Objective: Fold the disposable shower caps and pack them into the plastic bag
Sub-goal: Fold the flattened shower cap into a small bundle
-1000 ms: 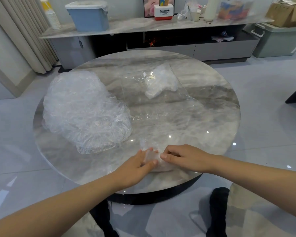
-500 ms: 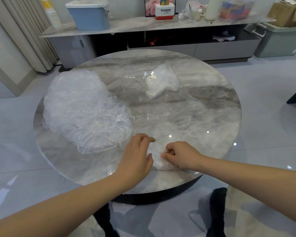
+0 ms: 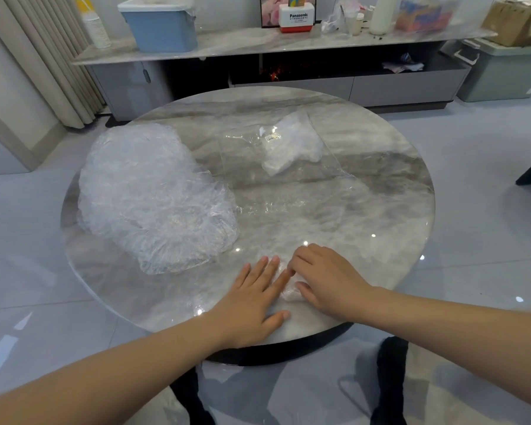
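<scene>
A small folded clear shower cap (image 3: 287, 288) lies near the front edge of the round marble table (image 3: 380, 210), mostly covered by my hands. My left hand (image 3: 255, 299) lies flat with straight fingers pressing on its left part. My right hand (image 3: 325, 277) rests on its right part with fingers bent, thumb against the cap's near side. A heap of crumpled clear shower caps (image 3: 154, 197) fills the table's left side. The clear plastic bag (image 3: 276, 154) lies flat at the table's far middle with folded caps inside.
Behind the table runs a low marble-topped cabinet (image 3: 258, 44) carrying a blue bin (image 3: 161, 24), a red-and-white box and bottles. Curtains hang at the far left. A grey storage box (image 3: 503, 69) stands on the floor at the far right.
My left hand came down from a raised, curled pose and now lies flat on the cap. My right hand shifted slightly forward over the cap.
</scene>
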`<state>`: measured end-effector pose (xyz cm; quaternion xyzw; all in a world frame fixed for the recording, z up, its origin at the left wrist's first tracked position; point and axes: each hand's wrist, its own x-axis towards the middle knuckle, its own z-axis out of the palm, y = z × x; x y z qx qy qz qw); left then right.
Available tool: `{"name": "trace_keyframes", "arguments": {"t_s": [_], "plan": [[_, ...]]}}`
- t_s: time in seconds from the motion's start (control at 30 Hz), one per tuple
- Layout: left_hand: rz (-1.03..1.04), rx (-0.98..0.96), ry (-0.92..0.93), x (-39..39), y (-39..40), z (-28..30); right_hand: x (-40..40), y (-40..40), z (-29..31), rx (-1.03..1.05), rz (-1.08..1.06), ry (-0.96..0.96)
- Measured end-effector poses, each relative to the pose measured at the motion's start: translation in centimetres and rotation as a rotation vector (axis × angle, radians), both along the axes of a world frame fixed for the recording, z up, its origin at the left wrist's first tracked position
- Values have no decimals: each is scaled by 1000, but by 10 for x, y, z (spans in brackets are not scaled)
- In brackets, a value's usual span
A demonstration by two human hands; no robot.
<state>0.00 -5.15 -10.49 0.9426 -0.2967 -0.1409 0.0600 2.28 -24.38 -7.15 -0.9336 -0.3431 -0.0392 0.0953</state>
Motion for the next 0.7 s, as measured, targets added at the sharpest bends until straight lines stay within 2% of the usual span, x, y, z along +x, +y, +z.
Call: {"name": "trace_keyframes", "arguments": {"t_s": [0.17, 0.4, 0.5, 0.57, 0.7], "plan": [[38, -96, 29, 5, 3, 0, -3, -5, -7, -124, 29, 1], [152, -323, -65, 8, 2, 2, 1, -2, -2, -159, -29, 15], [240, -454, -116, 5, 1, 4, 1, -1, 6, -53, -91, 122], [319, -503, -127, 6, -2, 5, 2, -1, 9, 27, -179, 266], [483, -552, -28, 12, -5, 10, 4, -1, 2, 182, -309, 512]]}}
